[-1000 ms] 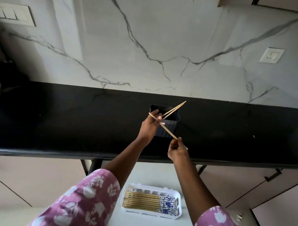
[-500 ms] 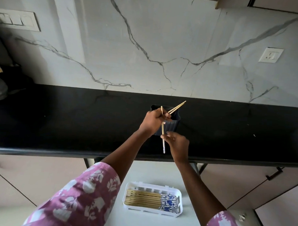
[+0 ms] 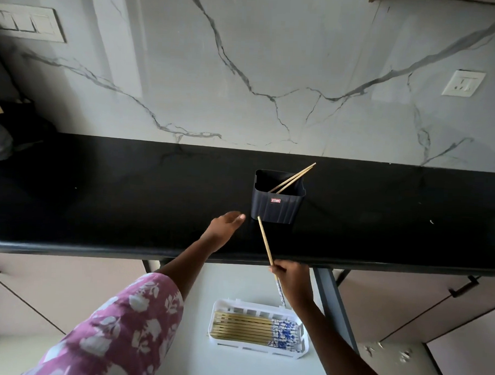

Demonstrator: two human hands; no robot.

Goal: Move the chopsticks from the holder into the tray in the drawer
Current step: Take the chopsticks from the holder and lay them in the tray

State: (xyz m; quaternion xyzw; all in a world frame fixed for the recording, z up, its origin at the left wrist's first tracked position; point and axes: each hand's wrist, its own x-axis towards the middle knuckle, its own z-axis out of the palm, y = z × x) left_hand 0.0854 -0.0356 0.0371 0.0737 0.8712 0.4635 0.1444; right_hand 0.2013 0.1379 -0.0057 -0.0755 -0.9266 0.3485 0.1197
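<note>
On the glossy black surface: ribbed dark square holder, two slim wooden chopsticks leaning inside. Right hand pinches one chopstick at the surface edge, above the slotted white tray of laid chopsticks. Left hand loose, empty, beside holder. Veined marble wall behind.

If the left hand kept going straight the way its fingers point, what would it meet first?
Probably the dark holder: the left hand points right and slightly away, fingertips just short of its lower left corner. Depth is unclear, so it could slip past in front.
</note>
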